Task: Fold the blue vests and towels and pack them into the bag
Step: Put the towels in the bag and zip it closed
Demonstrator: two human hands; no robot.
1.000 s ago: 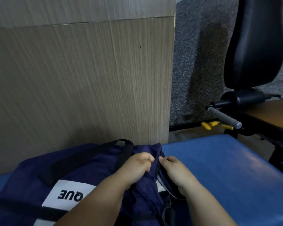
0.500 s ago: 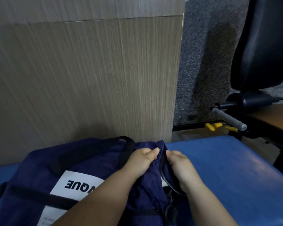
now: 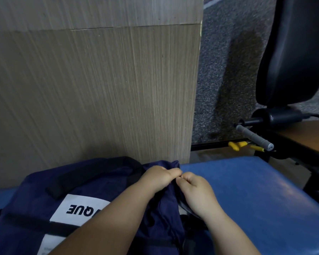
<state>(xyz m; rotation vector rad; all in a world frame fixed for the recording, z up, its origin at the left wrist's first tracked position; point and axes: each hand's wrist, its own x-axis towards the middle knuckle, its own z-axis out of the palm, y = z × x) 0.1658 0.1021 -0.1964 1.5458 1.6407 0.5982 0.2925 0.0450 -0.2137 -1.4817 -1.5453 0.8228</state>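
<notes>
Pinching the top edge of the navy bag [image 3: 99, 190], both hands meet knuckle to knuckle right below us. The left hand [image 3: 158, 178] has its fingers [image 3: 173, 171] curled tight with the thumb pressed against them and a fold of the bag's cloth caught between. The right hand [image 3: 197, 192] is curled the same way just beside it. Its fingertips [image 3: 187, 178] touch those of the left hand and nip the same edge. It may be cloth or a zip pull between them, but we cannot tell which, because the fingers cover it.

The bag lies under and to the left of the fingers, on a blue padded surface [image 3: 247, 190] that spreads out to their right. A black carry strap [image 3: 92, 173] runs across the bag to the left of the fingers. Nearer to us than the strap we read a white label [image 3: 77, 212] with the upside-down letters "QUE", partly covered by the left forearm.

Just beyond the fingers stands a wood-grain panel [image 3: 99, 89], with the bag's far side lying against its foot. Well to the right of the fingers and farther off we see grey carpet [image 3: 228, 70], a black padded backrest [image 3: 293, 52] and a grey grip bar [image 3: 254, 138] below it. Beside the bar are yellow pieces [image 3: 237, 145], too small for us to identify.
</notes>
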